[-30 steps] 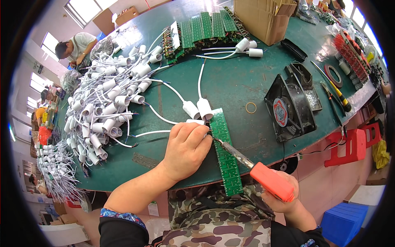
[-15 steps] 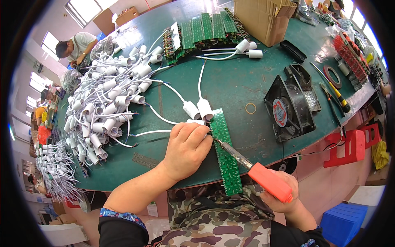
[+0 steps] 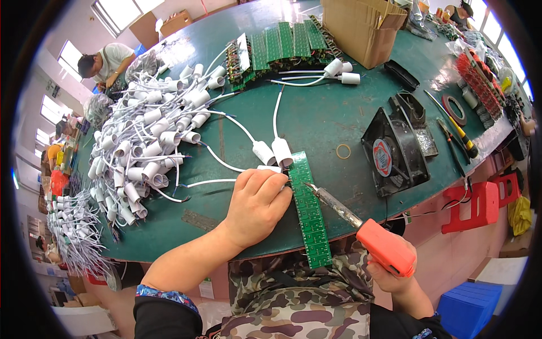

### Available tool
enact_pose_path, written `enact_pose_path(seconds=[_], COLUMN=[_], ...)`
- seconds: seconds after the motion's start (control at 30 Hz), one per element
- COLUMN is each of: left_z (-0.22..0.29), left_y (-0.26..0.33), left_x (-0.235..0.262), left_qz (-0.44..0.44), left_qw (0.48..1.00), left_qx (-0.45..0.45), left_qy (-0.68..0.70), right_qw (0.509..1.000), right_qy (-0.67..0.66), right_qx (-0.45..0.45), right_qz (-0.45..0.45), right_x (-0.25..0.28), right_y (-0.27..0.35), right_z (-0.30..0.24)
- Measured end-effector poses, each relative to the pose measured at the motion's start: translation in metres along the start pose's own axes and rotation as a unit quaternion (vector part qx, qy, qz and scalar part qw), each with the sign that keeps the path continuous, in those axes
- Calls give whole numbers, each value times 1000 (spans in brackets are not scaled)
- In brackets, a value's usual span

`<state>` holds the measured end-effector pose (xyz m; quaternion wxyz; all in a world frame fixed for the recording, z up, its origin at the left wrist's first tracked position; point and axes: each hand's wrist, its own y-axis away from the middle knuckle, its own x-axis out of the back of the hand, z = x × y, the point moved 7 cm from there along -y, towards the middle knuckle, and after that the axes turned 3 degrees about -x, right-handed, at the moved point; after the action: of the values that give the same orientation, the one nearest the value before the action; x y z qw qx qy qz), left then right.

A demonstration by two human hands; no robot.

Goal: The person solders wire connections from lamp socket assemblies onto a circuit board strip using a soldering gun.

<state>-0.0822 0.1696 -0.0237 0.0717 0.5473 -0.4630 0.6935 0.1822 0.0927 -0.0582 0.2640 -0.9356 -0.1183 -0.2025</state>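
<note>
My right hand is closed round the red handle of a soldering iron. The iron's tip is over a long green circuit board, a little right of my left fingertips. My left hand is closed at the board's left edge, pinching a white lamp socket that it mostly covers; the fingertips' exact hold is hidden. Just beyond, a white lamp socket with its cable stands against the board's far left corner, and a similar socket lies beside it.
A big heap of white sockets with cables covers the table's left. Stacked green boards and a cardboard box stand at the back. To the right are a black fan, a screwdriver, pliers and tape.
The soldering iron has drawn back to the right, its tip leaving the spot beside my left fingertips. My left hand and the board have stayed almost still.
</note>
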Motion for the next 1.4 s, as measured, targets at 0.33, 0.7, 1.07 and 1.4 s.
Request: enact_pose_path(seconds=[0.33,0.7,1.07,1.4], left_z=[1,1,-29,-25], left_y=[-2,-1,21,5], left_x=[0,2,21,23], left_qz=[-1,-8,-89,-146], left_qw=[1000,1000,994,988], left_qx=[-2,-6,52,16], left_qy=[-3,-13,36,35], right_qw=[1000,999,996,996], right_qy=[5,13,-30,3], right_qx=[18,22,30,46], right_qz=[14,33,80,72], right_x=[-2,2,10,20], right_y=[-4,1,10,10], right_z=[-6,-7,-6,-12])
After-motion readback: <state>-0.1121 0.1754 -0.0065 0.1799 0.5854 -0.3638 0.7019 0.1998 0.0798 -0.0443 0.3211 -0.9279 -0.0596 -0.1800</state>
